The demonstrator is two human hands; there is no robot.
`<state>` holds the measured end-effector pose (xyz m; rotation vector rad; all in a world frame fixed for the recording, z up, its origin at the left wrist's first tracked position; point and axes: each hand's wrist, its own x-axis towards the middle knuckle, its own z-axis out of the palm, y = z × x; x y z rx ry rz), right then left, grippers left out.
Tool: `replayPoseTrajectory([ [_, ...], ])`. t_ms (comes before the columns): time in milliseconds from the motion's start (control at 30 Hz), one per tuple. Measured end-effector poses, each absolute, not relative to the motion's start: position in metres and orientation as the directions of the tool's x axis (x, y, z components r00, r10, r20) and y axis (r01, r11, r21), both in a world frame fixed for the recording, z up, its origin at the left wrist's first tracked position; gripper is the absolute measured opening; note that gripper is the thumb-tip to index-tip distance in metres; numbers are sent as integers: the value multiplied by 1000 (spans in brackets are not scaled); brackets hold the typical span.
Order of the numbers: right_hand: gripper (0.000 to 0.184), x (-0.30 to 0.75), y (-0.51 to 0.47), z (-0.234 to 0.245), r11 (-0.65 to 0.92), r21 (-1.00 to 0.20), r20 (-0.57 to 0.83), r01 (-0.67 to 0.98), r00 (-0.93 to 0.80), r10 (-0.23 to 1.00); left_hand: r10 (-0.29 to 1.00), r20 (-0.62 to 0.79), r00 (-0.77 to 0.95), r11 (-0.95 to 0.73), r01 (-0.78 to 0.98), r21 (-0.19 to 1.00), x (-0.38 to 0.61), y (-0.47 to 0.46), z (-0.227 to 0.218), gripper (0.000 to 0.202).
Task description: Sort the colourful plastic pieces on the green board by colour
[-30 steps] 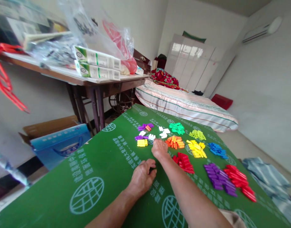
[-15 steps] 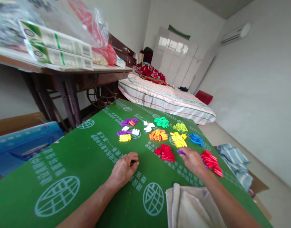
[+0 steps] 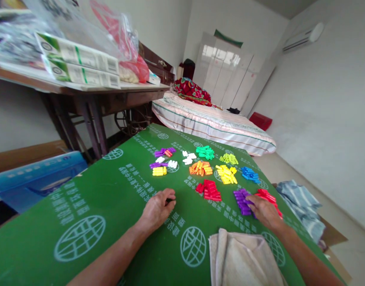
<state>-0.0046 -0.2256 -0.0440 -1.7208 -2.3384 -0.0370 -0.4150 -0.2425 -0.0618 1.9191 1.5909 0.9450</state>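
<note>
My right hand is at the right edge of a heap of purple plastic pieces, fingertips pinched on a purple piece there. Just behind that hand lies a heap of red pieces, partly covered by it. My left hand rests on the green board, its fingers curled; whatever is inside them is hidden. Between the hands, farther off, sits another red heap. Beyond are orange pieces, yellow pieces and blue pieces.
Green pieces, lime pieces and white pieces lie farther back. At left are small mixed groups, including a yellow row. A folded beige cloth lies at the near edge. A bed stands beyond the board.
My right hand has moved right and slightly nearer, from beside the red heap to the purple heap, which is now uncovered. My left hand stays put. The view has shifted slightly.
</note>
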Motion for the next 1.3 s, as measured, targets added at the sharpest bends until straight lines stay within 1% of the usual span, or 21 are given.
replayPoseTrajectory([
  [167,31,-12,-222,-39,367,-89,167,926,-350,922,974,207,92,-217,640,737,-414,-242,-64,25],
  [300,30,-13,-221,-37,379,-84,150,922,-364,919,977,195,85,-203,649,733,-413,-244,-62,24],
  [433,29,-29,-217,-34,388,-70,188,919,-370,910,982,173,75,-179,664,726,-411,-248,-60,22],
  [500,29,-53,-213,-29,400,-50,231,915,-380,896,982,171,75,-177,668,723,-410,-250,-59,21],
  [600,29,-108,-204,-17,477,-30,273,879,-451,849,983,165,75,-172,670,722,-410,-253,-57,20],
  [700,27,-177,-191,-3,593,-64,231,802,-567,791,986,153,70,-161,666,729,-409,-254,-55,21],
  [767,25,-222,-182,5,628,-79,210,774,-603,770,986,152,69,-159,658,736,-409,-255,-55,22],
  [833,26,-263,-172,8,645,-86,159,759,-628,761,986,152,70,-160,652,741,-409,-256,-55,23],
  [900,30,-297,-163,8,650,-84,93,755,-643,760,987,144,72,-156,653,742,-409,-256,-55,22],
  [967,34,-323,-154,4,643,-75,59,762,-640,766,988,135,71,-148,652,744,-409,-257,-56,22],
  [1167,33,-357,-135,-9,568,-31,8,822,-568,823,989,128,73,-145,633,760,-410,-258,-57,22],
  [1300,30,-358,-134,-10,588,-10,13,808,-588,809,988,131,83,-153,634,758,-411,-258,-57,23],
])
